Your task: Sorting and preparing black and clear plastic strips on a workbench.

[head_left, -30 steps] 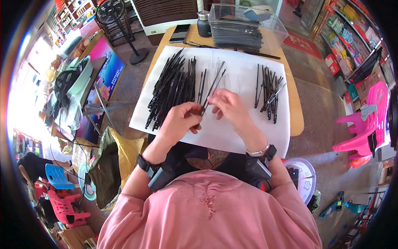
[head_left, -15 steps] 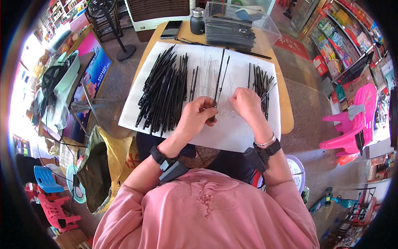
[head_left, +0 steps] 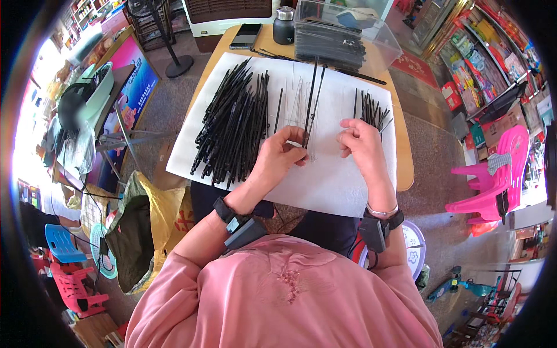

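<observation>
My left hand [head_left: 282, 152] is closed, its thumb and fingers pinching the lower end of a thin black stick [head_left: 312, 104] that points away from me. A second thin dark stick runs close beside it. My right hand [head_left: 364, 145] hovers over the right of the white sheet [head_left: 325, 194], fingers loosely bent and apart, with nothing visible in them. Left of my left hand lies a large pile of black sticks [head_left: 232, 127]. Several fine wires [head_left: 297, 101] lie beyond my left hand. A smaller bundle of black sticks [head_left: 371, 110] lies just beyond my right hand.
At the table's [head_left: 404, 168] far edge stand a phone [head_left: 246, 36], a dark bottle [head_left: 284, 26] and a clear plastic box [head_left: 342, 46] of black sticks. A yellow sack [head_left: 165, 214] is at the left, a pink chair [head_left: 499, 174] at the right.
My right hand has moved right, away from my left hand, and its fingers have loosened from a closed shape. My left hand still holds the black stick. The view has shifted slightly.
</observation>
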Demonstrator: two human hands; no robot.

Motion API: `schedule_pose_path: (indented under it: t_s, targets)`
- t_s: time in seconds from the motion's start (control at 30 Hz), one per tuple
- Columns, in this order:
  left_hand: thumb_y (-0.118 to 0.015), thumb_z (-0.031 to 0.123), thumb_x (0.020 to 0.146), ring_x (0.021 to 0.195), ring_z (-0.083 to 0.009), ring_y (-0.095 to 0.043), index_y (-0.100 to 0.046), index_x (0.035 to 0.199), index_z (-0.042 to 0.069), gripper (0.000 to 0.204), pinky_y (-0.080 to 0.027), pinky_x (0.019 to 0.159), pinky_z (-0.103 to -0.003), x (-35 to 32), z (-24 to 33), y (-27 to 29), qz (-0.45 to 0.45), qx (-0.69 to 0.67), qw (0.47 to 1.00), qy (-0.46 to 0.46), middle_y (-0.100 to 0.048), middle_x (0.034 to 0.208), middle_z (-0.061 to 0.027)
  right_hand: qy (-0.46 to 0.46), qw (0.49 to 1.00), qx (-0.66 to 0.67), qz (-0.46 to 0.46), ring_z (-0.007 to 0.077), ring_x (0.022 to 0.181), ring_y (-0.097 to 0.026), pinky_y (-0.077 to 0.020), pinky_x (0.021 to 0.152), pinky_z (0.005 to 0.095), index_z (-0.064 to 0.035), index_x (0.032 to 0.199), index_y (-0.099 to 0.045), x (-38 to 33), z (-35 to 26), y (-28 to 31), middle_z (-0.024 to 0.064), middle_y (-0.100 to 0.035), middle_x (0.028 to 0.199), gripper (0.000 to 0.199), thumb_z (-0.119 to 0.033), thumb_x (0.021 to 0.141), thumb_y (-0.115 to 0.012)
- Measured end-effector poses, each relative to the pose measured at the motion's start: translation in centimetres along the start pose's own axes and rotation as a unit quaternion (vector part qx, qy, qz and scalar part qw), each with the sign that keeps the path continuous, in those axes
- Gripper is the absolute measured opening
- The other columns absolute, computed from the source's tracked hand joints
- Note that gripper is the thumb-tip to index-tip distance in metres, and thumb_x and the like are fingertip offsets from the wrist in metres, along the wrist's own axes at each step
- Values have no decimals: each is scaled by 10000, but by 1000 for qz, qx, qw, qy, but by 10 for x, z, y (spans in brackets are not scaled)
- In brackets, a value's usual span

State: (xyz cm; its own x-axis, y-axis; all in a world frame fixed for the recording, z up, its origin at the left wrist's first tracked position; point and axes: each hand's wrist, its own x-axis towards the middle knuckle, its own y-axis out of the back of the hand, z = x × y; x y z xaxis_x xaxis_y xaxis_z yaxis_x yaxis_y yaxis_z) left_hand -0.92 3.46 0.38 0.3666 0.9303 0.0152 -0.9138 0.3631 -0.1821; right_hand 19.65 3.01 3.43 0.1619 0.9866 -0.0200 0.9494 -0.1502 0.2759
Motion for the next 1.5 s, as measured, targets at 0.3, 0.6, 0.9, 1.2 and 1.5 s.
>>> schedule_pose_path:
  t_s: [0.3,0.6,0.9,1.2,1.5]
  targets:
    - [-579,-8,866,806,-170,-642,-516,1121,-1,263,-520,681,-260,9,-4,0,-29,-82,996,33,-632,956,-86,40,967,246,50,149,695,-618,-526,604,266,8,917,-597,21,1,-17,93,-638,814,112,-78,849,-569]
    - [-564,-48,860,785,-161,-639,-506,1156,-25,303,-525,665,-245,10,-5,-5,3,-103,994,38,-627,927,-92,-26,926,375,-37,171,682,-625,-552,630,304,20,932,-589,32,22,-22,109,-630,827,141,-105,865,-584]
    - [-587,-43,853,763,-133,-628,-504,1188,-22,345,-500,607,-229,10,-7,-3,-16,-58,998,30,-614,862,-60,-19,941,336,-44,167,676,-624,-553,628,303,23,939,-586,23,14,-26,101,-629,814,143,-99,864,-577]
    - [-605,-31,849,749,-123,-618,-513,1192,-18,355,-486,589,-223,8,-9,-4,-16,-29,999,26,-600,859,-54,-50,938,326,-104,160,674,-621,-542,619,289,20,927,-587,23,19,-25,98,-634,798,133,-94,862,-566]
    - [-597,-48,844,765,-117,-619,-530,1174,-11,338,-486,598,-223,8,-4,-4,-44,8,999,28,-578,892,-43,-73,943,308,-100,159,658,-618,-546,611,280,19,910,-570,27,26,-26,100,-639,809,103,-58,863,-520]
